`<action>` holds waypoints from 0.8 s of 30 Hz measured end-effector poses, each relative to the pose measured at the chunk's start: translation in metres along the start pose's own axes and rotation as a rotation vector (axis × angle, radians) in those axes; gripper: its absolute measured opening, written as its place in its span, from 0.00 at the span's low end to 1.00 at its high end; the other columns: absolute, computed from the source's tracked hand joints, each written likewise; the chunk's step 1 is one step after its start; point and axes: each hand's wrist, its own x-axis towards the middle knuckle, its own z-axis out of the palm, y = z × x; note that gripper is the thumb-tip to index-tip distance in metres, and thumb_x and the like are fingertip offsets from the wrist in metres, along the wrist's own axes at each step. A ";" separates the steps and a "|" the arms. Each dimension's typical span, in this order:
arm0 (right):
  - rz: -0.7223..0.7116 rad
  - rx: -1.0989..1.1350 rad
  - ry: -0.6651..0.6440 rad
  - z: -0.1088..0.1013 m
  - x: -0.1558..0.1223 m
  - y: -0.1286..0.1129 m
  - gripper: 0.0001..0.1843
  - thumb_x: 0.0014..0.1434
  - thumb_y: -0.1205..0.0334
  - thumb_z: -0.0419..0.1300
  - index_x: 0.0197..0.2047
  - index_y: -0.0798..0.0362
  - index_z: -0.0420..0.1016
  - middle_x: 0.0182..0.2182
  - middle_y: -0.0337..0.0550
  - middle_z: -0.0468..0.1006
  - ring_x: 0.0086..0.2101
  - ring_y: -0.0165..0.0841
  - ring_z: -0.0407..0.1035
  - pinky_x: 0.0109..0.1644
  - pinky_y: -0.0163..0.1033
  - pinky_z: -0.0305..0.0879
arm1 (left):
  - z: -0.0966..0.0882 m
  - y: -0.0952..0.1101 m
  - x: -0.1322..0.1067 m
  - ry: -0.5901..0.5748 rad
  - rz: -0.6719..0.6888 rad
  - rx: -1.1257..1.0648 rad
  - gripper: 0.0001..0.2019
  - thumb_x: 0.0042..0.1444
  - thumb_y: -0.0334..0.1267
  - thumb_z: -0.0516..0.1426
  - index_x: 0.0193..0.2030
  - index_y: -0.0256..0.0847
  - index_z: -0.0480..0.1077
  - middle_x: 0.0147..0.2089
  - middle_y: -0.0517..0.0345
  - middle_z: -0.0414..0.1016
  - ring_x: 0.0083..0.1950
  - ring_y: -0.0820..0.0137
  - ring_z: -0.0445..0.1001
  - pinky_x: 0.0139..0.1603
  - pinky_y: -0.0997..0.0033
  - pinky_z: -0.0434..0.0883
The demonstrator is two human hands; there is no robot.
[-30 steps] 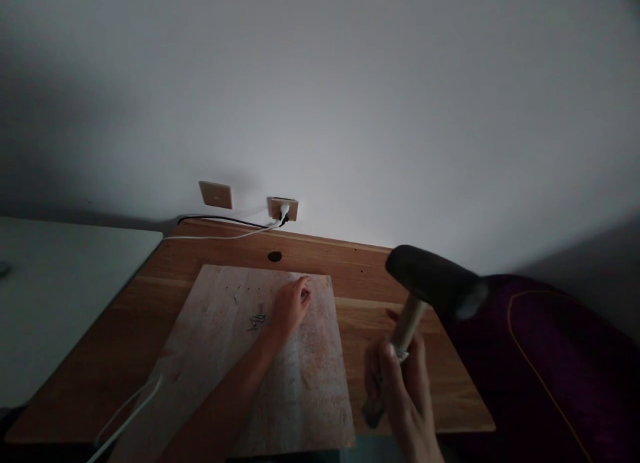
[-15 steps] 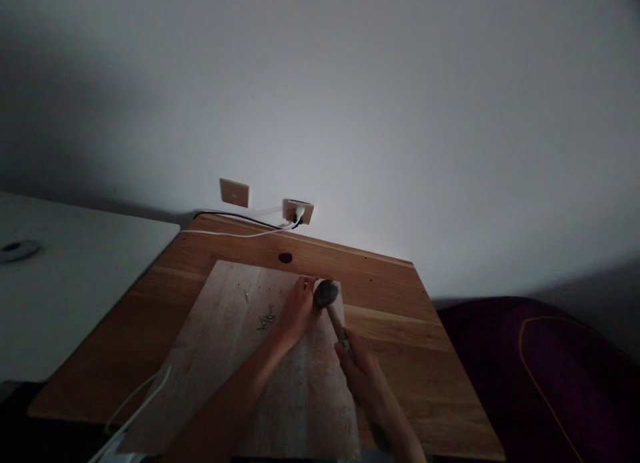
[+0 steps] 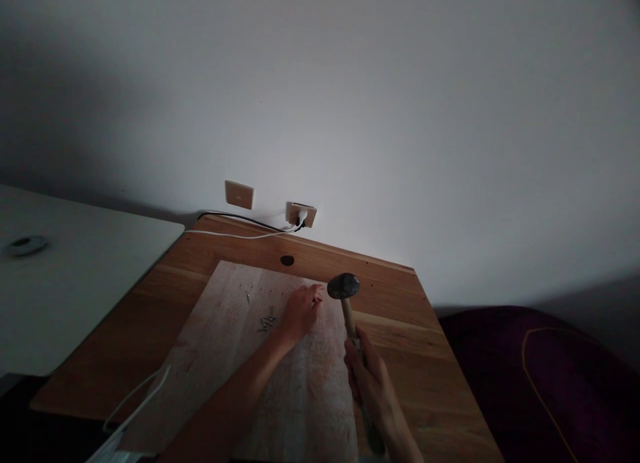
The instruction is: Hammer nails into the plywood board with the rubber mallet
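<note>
My right hand [image 3: 370, 376] is wrapped round the wooden handle of a mallet [image 3: 344, 286]. Its thick dark head is raised beside the far right corner of a pale, worn board [image 3: 300, 396]. My left hand [image 3: 301, 310] is at the board's far edge, left of the mallet head, with thumb and fingers pinched together. Whatever lies between those fingertips is too small and dim to make out. Several loose nails [image 3: 267, 322] lie in a small pile left of my left hand. A single nail [image 3: 248, 296] and a row of dark dots show near the far edge.
The board rests on a wooden desk [image 3: 410, 356] with a round cable hole [image 3: 287, 260]. Behind it, cables run to a wall socket [image 3: 301, 215]. A white cable [image 3: 143, 400] crosses the board's near left corner. A white table [image 3: 90, 270] adjoins at left; dark purple fabric [image 3: 500, 363] is at right.
The mallet head has moved right and away from my left hand. My right hand has shifted slightly right with it. My left hand stays at the board's far edge, its fingers now more exposed.
</note>
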 end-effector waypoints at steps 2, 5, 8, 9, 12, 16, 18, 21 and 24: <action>-0.010 0.026 0.014 0.001 0.001 -0.001 0.42 0.56 0.29 0.62 0.63 0.49 0.66 0.20 0.25 0.60 0.17 0.24 0.53 0.17 0.28 0.50 | 0.001 0.001 -0.001 0.026 0.007 0.032 0.20 0.59 0.29 0.59 0.58 0.42 0.69 0.49 0.53 0.79 0.54 0.59 0.75 0.60 0.55 0.70; -0.018 0.024 0.007 0.001 0.007 0.005 0.42 0.57 0.30 0.61 0.65 0.49 0.64 0.20 0.25 0.60 0.17 0.24 0.54 0.17 0.28 0.49 | 0.002 0.001 -0.003 0.083 0.040 0.056 0.29 0.55 0.32 0.64 0.64 0.42 0.65 0.59 0.46 0.73 0.63 0.54 0.70 0.65 0.50 0.67; -0.010 -0.097 -0.047 0.002 0.016 0.013 0.41 0.58 0.31 0.60 0.63 0.51 0.66 0.19 0.25 0.61 0.16 0.25 0.55 0.17 0.29 0.48 | 0.002 -0.001 -0.004 0.088 0.086 0.013 0.30 0.54 0.33 0.64 0.64 0.44 0.64 0.61 0.47 0.70 0.64 0.55 0.69 0.65 0.51 0.68; -0.011 -0.137 -0.052 0.001 0.018 0.015 0.40 0.58 0.31 0.60 0.62 0.52 0.67 0.18 0.26 0.62 0.16 0.25 0.56 0.17 0.30 0.49 | 0.002 -0.003 -0.004 0.084 0.093 0.003 0.29 0.55 0.33 0.63 0.63 0.44 0.64 0.60 0.47 0.70 0.63 0.55 0.69 0.64 0.51 0.69; -0.011 -0.127 -0.026 -0.001 0.017 0.013 0.41 0.57 0.30 0.60 0.62 0.52 0.67 0.18 0.26 0.61 0.16 0.26 0.56 0.17 0.30 0.50 | 0.002 -0.006 -0.003 0.061 0.077 0.011 0.25 0.57 0.34 0.61 0.62 0.42 0.66 0.57 0.48 0.73 0.59 0.56 0.72 0.62 0.52 0.70; 0.010 0.036 0.020 -0.004 0.009 0.005 0.42 0.53 0.27 0.63 0.59 0.49 0.66 0.21 0.25 0.60 0.17 0.24 0.53 0.18 0.29 0.51 | 0.001 -0.005 0.000 0.016 0.014 0.041 0.18 0.59 0.29 0.56 0.56 0.42 0.71 0.46 0.54 0.78 0.51 0.60 0.75 0.58 0.56 0.71; 0.017 0.054 0.026 -0.002 0.007 0.007 0.42 0.52 0.27 0.63 0.58 0.49 0.66 0.21 0.25 0.61 0.18 0.23 0.53 0.18 0.29 0.51 | 0.000 -0.003 0.000 0.010 0.010 0.024 0.17 0.59 0.27 0.55 0.54 0.43 0.72 0.44 0.56 0.79 0.48 0.62 0.76 0.55 0.59 0.72; 0.067 0.073 0.037 0.004 0.006 0.018 0.46 0.49 0.26 0.64 0.60 0.49 0.65 0.21 0.25 0.62 0.16 0.23 0.52 0.17 0.28 0.49 | 0.000 -0.002 -0.001 0.027 0.031 -0.004 0.19 0.58 0.24 0.54 0.54 0.43 0.72 0.43 0.56 0.80 0.46 0.64 0.78 0.54 0.61 0.72; 0.113 0.092 0.053 0.008 0.003 0.025 0.49 0.48 0.26 0.65 0.62 0.50 0.63 0.20 0.24 0.63 0.14 0.23 0.51 0.15 0.29 0.47 | 0.001 -0.002 -0.002 0.020 0.038 -0.006 0.19 0.59 0.23 0.54 0.54 0.42 0.72 0.43 0.55 0.81 0.46 0.64 0.79 0.55 0.61 0.72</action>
